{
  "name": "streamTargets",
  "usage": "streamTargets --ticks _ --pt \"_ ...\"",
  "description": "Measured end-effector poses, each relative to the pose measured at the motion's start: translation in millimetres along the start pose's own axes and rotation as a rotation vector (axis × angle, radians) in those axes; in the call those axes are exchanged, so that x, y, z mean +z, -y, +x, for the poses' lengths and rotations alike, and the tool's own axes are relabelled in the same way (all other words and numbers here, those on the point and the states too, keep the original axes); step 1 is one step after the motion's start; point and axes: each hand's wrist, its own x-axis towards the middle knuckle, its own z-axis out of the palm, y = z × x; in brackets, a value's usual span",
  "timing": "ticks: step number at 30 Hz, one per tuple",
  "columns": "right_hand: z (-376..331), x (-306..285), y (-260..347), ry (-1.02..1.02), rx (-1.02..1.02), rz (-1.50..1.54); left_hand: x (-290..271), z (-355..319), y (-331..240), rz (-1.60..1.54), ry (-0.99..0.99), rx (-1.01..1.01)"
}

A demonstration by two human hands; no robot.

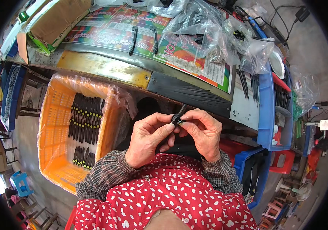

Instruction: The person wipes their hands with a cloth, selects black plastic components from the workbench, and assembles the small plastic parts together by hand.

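My left hand (148,137) and my right hand (203,133) meet in front of my body, just off the table's near edge. Between their fingertips is a slim black part (178,118), pinched from both sides. Fingers cover most of it, so its exact kind cannot be made out. Two long black pieces with hooked tops (133,40) lie apart on the printed sheet covering the table (110,30). To my left, an orange plastic crate (52,143) lined with clear film holds rows of black pieces with yellow-green dots (85,122).
Clear plastic bags (198,23) heap up at the table's back right. A blue bin (264,111) with black parts stands at the right, another blue bin (242,163) below it. An opened cardboard box (58,25) sits at the back left. A blue stool (21,183) stands far left.
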Motion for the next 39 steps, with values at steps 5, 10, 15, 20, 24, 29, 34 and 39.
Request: streamTargets --ticks 5,10,15,20,24,29,34,39 --pt "-1 3 -3 0.004 -0.024 -0.041 -2 -2 3 0.008 -0.011 0.016" --pt "-2 4 -6 -0.007 -0.044 -0.045 -3 -4 4 0.052 -0.017 0.028" --pt "-4 4 -9 -0.017 -0.035 -0.046 -4 -5 4 0.099 -0.021 0.033" --pt "-5 8 -11 -0.056 -0.063 -0.097 -6 -4 5 0.109 -0.015 0.03" --pt "-2 10 -10 -0.037 -0.301 -0.405 -7 -4 8 0.036 -0.025 0.017" --pt "-1 15 -13 -0.102 -0.511 -0.661 -8 -4 10 0.012 -0.034 0.036" --pt "-2 15 -6 -0.041 -0.444 -0.651 -8 -6 7 0.083 -0.056 0.057" --pt "-5 11 -7 -0.001 -0.428 -0.684 -7 -7 6 0.138 -0.06 0.063"
